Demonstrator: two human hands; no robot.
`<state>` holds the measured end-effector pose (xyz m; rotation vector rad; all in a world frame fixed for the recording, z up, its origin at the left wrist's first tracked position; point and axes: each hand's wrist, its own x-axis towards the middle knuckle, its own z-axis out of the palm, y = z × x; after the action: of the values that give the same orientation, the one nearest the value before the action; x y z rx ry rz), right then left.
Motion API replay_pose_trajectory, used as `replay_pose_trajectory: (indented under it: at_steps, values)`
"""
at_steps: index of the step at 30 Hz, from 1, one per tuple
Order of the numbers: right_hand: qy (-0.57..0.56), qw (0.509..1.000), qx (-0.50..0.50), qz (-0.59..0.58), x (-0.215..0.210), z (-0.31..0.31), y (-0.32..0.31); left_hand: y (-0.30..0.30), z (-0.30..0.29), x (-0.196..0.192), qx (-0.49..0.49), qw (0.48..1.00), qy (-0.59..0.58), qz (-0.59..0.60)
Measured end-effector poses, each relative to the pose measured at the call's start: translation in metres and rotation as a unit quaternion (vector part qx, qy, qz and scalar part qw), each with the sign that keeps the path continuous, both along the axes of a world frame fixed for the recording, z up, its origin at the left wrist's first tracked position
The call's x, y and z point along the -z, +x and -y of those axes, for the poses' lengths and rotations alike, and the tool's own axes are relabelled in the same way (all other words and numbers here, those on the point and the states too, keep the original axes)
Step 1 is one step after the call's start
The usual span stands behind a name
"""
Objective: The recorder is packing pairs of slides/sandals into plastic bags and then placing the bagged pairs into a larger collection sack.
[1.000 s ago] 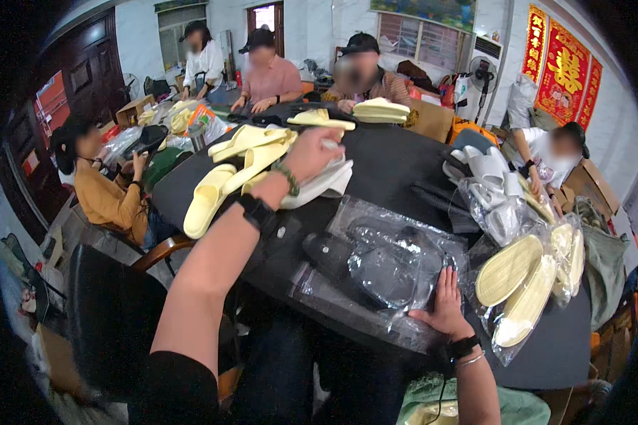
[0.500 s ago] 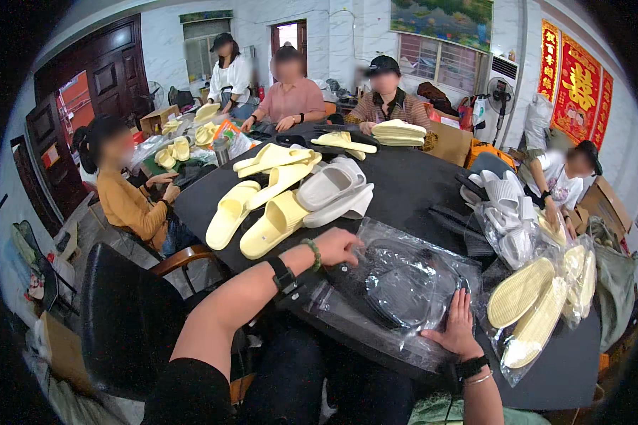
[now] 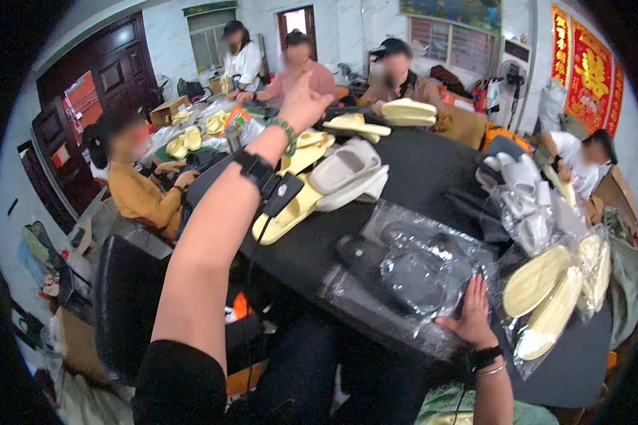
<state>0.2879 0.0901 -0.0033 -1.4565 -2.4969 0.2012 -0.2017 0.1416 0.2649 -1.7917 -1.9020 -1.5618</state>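
- Clear plastic wrapped the pair of black slippers [image 3: 404,273] that lay on the black bench [image 3: 432,170] at about five o'clock from the picture's middle, flat and close to the person, so one hand could pin it.
- The right hand [image 3: 469,317] rested on the bag's near right corner, fingers [image 3: 475,294] spread wide and flat on the film; it seemed to hold the slippery bag in place rather than grip it.
- The left hand [image 3: 301,106] was raised well above the bench toward twelve o'clock, over the loose slippers; its fingers looked loosely curled with nothing visible in them, though I cannot tell for certain.
- Yellow slippers [image 3: 290,212] and grey slippers [image 3: 347,173] lay heaped just beyond the bag, at eleven to twelve o'clock, within reach of that arm.
- At three o'clock, bagged yellow slippers [image 3: 546,290] leaned in a pile at the bench edge, set aside from the loose ones.
- Other people sat around the far side at ten to two o'clock, with their own heaps of slippers.
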Motion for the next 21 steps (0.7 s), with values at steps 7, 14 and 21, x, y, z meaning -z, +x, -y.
replay_pose_trajectory:
  at_steps: [7, 14, 21]
  values:
    - [-0.004, 1.0, 0.011, -0.015, -0.001, -0.002, 0.004, 0.027, 0.006, 0.096, 0.039, 0.975, -0.143, -0.165]
    - [-0.013, 1.0, 0.005, -0.009, -0.004, 0.004, 0.0, 0.079, 0.044, 0.205, 0.21, 0.939, -0.256, -0.09]
    - [0.006, 1.0, -0.005, -0.029, -0.003, 0.002, 0.001, 0.106, 0.048, 0.196, 0.363, 0.831, -0.418, 0.058]
